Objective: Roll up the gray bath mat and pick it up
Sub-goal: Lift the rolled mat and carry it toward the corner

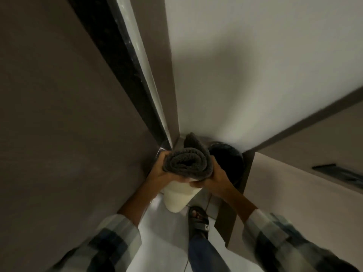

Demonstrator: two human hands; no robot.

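Observation:
The gray bath mat [188, 160] is rolled into a thick coil and held in the air at the centre of the head view, its open spiral end facing the camera. My left hand [160, 169] grips the roll's left side. My right hand [218, 177] grips its right side and underside. A loose flap of the mat sticks up behind the roll. A pale cream sheet [179, 195], perhaps the mat's backing, hangs below the roll between my wrists.
A brown wall [59, 114] with a dark door frame [125, 61] stands close on the left, a white wall [255, 55] ahead. A dark round bin [228, 156] sits behind the roll. White floor tiles [163, 238] and my sandalled foot [198, 220] lie below.

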